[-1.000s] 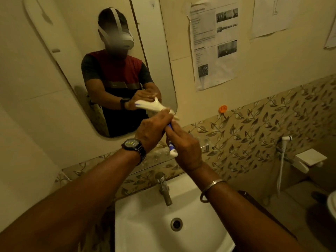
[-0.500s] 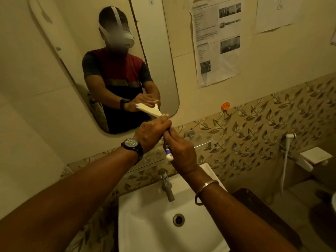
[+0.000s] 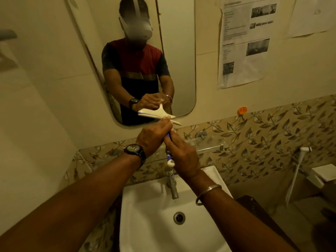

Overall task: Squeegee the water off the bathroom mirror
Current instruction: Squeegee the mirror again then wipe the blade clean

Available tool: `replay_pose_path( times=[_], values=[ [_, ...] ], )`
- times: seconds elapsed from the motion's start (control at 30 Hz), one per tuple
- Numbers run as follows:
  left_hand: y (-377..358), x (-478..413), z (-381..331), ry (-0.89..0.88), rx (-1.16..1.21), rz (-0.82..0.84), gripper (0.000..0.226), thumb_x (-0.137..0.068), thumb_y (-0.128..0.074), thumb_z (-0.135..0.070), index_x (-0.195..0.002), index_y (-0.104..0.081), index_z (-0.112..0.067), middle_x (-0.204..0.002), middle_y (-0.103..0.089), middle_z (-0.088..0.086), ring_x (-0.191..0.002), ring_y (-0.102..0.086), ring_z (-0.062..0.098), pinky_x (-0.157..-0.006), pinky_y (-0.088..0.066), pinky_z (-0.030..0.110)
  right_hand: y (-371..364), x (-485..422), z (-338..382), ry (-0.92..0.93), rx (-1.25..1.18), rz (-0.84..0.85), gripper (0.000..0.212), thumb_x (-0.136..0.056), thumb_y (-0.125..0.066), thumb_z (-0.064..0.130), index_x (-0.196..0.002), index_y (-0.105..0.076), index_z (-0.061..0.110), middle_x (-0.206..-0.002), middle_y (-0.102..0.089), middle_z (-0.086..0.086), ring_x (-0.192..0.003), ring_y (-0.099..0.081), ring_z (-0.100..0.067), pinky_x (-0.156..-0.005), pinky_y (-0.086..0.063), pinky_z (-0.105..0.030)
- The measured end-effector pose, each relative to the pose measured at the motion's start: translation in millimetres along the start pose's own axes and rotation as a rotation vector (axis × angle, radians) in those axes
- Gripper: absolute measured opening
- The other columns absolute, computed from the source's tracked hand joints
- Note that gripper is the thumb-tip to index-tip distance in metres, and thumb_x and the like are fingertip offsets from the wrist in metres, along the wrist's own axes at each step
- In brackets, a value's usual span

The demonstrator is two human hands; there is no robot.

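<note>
As the left hand (image 3: 153, 137) and right hand (image 3: 183, 157) clasp the squeegee (image 3: 170, 159) handle, its blade juts above both. It lies at the bottom edge of the mirror (image 3: 178, 51)

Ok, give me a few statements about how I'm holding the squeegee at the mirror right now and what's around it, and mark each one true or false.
1. Both the left hand and the right hand grip the squeegee by its handle. True.
2. The squeegee's blade is up at the top of the mirror. False: it is at the mirror's bottom edge.
3. The watch is on the right wrist. False: it is on the left wrist; the right wrist wears a metal bangle.
4. Printed sheets hang on the wall to the right of the mirror. True.
</note>
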State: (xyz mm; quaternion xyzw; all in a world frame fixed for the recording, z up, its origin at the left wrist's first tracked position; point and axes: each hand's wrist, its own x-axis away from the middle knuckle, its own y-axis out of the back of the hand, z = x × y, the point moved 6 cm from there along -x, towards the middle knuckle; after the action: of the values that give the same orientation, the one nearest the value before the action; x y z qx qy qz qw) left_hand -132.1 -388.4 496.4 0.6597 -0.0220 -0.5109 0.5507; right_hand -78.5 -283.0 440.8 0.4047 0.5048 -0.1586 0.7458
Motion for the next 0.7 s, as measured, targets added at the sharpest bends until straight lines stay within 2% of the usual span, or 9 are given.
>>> replay_pose_path(
  times=[0.1, 0.23, 0.3, 0.47, 0.6, 0.7],
  values=[
    [0, 16, 5, 0.032, 0.011, -0.007, 0.032, -0.091, -0.072, -0.002, -0.123, -0.069, 0.003, -0.135, -0.063, 0.027, -0.123, -0.065, 0.039, -0.095, -0.059, 0.050, -1, 2, 8, 0.054, -0.026, 0.039, 0.049, -0.090, -0.073, 0.002, -0.138, -0.063, 0.003, -0.145, -0.056, -0.023, -0.119, -0.067, -0.032, -0.083, -0.062, -0.038],
    [22, 2, 11, 0.024, -0.008, -0.163, 0.037, -0.092, -0.070, 0.000, -0.129, -0.066, 0.007, -0.135, -0.062, 0.028, -0.126, -0.062, 0.039, -0.106, -0.052, 0.047, 11, -22, 12, 0.097, -0.022, -0.028, 0.042, -0.098, -0.070, 0.011, -0.139, -0.062, 0.003, -0.146, -0.055, -0.023, -0.132, -0.059, -0.031, -0.096, -0.059, -0.037],
    [29, -5, 13, 0.038, -0.014, -0.218, 0.039, -0.091, -0.072, 0.003, -0.129, -0.066, 0.007, -0.136, -0.062, 0.028, -0.127, -0.062, 0.039, -0.107, -0.052, 0.046, 12, -33, 12, 0.108, -0.003, -0.059, 0.042, -0.097, -0.072, 0.010, -0.137, -0.063, 0.003, -0.146, -0.055, -0.023, -0.134, -0.057, -0.032, -0.098, -0.058, -0.037],
    [16, 10, 16, 0.045, -0.006, -0.230, 0.040, -0.089, -0.075, 0.005, -0.127, -0.067, 0.007, -0.135, -0.063, 0.027, -0.125, -0.063, 0.038, -0.102, -0.056, 0.048, 0, -19, 10, 0.160, 0.014, 0.016, 0.043, -0.097, -0.070, 0.009, -0.138, -0.062, 0.002, -0.147, -0.053, -0.024, -0.137, -0.054, -0.034, -0.099, -0.057, -0.041],
    [-3, 39, 16, 0.118, 0.013, -0.160, 0.035, -0.090, -0.075, 0.002, -0.124, -0.070, 0.005, -0.132, -0.065, 0.026, -0.119, -0.068, 0.037, -0.089, -0.061, 0.048, -15, 2, 13, 0.182, 0.011, 0.157, 0.046, -0.094, -0.068, 0.002, -0.139, -0.061, 0.003, -0.147, -0.054, -0.025, -0.134, -0.056, -0.037, -0.093, -0.060, -0.044],
    [-2, 54, 19, 0.178, 0.027, -0.175, 0.039, -0.090, -0.074, 0.002, -0.129, -0.067, 0.005, -0.136, -0.063, 0.025, -0.123, -0.065, 0.036, -0.093, -0.060, 0.048, -16, 4, 19, 0.234, -0.014, 0.202, 0.049, -0.093, -0.072, 0.004, -0.140, -0.060, 0.003, -0.147, -0.053, -0.026, -0.133, -0.056, -0.038, -0.091, -0.060, -0.045]
  ],
)
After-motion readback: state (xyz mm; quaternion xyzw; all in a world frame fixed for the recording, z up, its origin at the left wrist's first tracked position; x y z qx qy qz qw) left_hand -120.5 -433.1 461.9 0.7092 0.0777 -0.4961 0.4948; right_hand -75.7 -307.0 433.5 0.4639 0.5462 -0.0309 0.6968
